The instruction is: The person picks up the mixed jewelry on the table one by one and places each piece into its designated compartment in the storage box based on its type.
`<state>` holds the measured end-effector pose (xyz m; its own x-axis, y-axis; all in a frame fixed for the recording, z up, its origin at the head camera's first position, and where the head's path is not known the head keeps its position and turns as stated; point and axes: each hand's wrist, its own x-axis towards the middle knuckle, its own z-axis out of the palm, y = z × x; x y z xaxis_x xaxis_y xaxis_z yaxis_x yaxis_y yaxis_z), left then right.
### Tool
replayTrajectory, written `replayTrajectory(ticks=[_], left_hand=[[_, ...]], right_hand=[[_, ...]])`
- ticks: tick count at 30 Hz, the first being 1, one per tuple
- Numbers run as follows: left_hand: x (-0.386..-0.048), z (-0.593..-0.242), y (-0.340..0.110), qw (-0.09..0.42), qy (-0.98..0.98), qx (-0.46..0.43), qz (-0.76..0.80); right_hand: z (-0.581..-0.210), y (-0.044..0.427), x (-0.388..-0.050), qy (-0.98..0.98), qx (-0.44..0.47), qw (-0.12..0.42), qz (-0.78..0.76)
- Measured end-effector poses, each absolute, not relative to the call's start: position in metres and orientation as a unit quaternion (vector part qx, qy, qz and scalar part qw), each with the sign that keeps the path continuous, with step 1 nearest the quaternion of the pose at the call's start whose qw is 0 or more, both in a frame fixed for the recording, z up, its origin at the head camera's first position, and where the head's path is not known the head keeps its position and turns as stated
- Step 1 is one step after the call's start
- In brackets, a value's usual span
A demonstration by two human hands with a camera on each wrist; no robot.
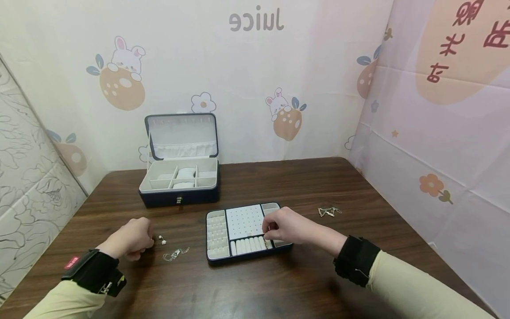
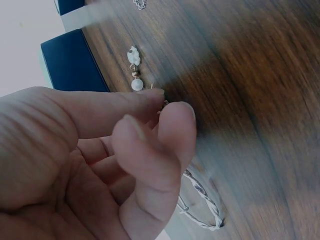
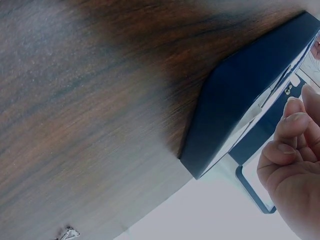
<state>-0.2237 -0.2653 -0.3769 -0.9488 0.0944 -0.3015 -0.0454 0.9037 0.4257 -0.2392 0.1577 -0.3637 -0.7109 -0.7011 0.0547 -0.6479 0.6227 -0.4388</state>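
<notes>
My left hand (image 1: 133,237) is low over the table at the left. In the left wrist view its thumb and a finger pinch a small gold-coloured piece (image 2: 164,105), mostly hidden. Beside the fingertips lies an earring with a pearl (image 2: 137,84) and a white flower-like part. A twisted silver bangle (image 2: 202,197) lies partly behind that hand. My right hand (image 1: 284,225), fingers bent, is over the ring rolls (image 1: 249,245) of a dark blue jewelry tray (image 1: 217,261). A gold ring (image 1: 266,243) shows just below its fingertips; whether they grip it is unclear.
A dark blue jewelry box (image 1: 181,197) stands at the back left, lid raised, with divided compartments. A silver chain (image 1: 175,254) lies between my left hand and the tray. Another thin chain (image 1: 329,212) lies right of the tray. A printed curtain (image 1: 247,79) hangs behind the table.
</notes>
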Motion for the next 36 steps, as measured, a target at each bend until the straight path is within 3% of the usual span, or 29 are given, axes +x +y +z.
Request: replayTrajectory(ticks=[13,36], left_hand=[[-0.225,-0.374,-0.266,0.159,0.964,0.026,0.213],[-0.223,-0.328,-0.243,0.122,0.957,0.092,0.248]], right_hand=[[-0.358,0.159,-0.241,0.901,-0.368,0.05,-0.223],[-0.356,0.162,-0.243,0.901,-0.35,0.049,-0.252]])
